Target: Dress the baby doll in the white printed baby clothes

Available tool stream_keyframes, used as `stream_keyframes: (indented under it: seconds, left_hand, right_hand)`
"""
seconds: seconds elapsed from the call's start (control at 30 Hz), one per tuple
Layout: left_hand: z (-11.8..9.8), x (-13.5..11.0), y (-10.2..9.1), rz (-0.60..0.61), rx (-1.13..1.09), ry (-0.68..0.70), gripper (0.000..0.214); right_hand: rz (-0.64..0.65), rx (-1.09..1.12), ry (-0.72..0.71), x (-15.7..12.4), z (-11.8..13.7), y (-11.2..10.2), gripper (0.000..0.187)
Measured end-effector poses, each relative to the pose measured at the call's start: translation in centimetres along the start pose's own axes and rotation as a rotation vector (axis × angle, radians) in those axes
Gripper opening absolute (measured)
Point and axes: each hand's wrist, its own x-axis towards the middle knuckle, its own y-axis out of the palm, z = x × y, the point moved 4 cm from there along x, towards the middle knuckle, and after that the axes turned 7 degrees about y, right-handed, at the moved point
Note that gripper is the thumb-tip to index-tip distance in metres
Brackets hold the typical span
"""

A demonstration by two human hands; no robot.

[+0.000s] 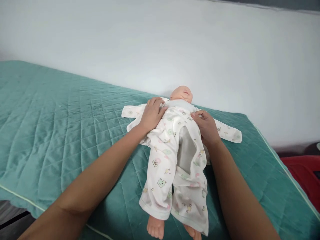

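Observation:
A baby doll (182, 93) lies on its back, head toward the wall and bare feet (155, 227) toward me. White printed baby pants (163, 170) cover its legs and reach up over its belly, with an open gap at the crotch. Beneath them a white printed top (228, 131) spreads its sleeves to both sides. My left hand (153, 113) rests with fingers extended on the clothing at the doll's left-of-picture side, near the waistband. At the opposite side, my right hand (205, 125) pinches the waistband edge of the pants between thumb and fingers.
The doll lies on a green quilted cover (75, 140) over a bed-like surface. Directly behind stands a white wall (140, 43). Something red (301, 170) is beside the right edge, and grey flooring (12, 216) shows at lower left.

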Motion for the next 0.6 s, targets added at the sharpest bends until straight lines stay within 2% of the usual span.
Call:
stream_keyframes:
  seconds: [0.17,0.27,0.4,0.47,0.6]
  left_hand:
    - [1.5,-0.4,0.3,0.095,0.207,-0.082,0.033]
    - [1.4,-0.7,-0.1,0.067,0.209,-0.059,0.034]
    - [0.1,-0.9,-1.0,-0.021,0.079,0.057,0.027]
    - [-0.5,-1.0,-1.4,-0.018,-0.01,0.074,0.023]
    - [-1.4,-1.3,-1.9,0.074,-0.303,-0.031,0.017]
  right_hand:
    - [-0.036,0.039,-0.017,-0.2,-0.4,-0.3,0.031]
    - [-0.059,0.013,-0.05,-0.3,-0.7,-0.9,0.025]
    - [-0.103,-0.095,-0.111,-0.9,-0.5,-1.6,0.02]
    - [-0.09,-0.117,-0.143,-1.3,-0.1,-1.7,0.019]
    - [0.038,-0.084,-0.117,-1.9,0.4,-1.8,0.023]
